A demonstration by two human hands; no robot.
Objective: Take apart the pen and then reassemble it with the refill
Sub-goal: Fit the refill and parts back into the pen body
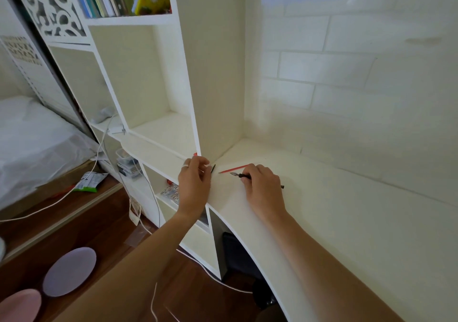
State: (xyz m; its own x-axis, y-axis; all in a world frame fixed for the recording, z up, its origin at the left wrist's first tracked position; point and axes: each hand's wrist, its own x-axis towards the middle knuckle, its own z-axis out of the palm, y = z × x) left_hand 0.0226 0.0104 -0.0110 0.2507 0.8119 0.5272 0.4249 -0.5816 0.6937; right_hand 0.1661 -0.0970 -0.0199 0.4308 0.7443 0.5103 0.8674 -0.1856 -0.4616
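Note:
On the white desk [322,210], my right hand [262,188] is closed around a thin black pen refill [239,175]; its metal tip pokes out to the left and its tail shows past my wrist. A red pen part [234,169], long and thin, lies on the desk just beyond the refill tip, untouched. My left hand [195,180], wearing a ring, pinches a small pen piece near the desk's left corner; a short black end [213,168] sticks out by my fingertips and a bit of red [195,154] shows above my fingers. What the left hand holds is mostly hidden.
A white bookshelf [153,79] rises right behind my left hand, with books on top. A brick-pattern wall [347,86] bounds the desk at the back. Cables [104,148], a bed [32,143], and round stools [69,271] are at the left on the wooden floor.

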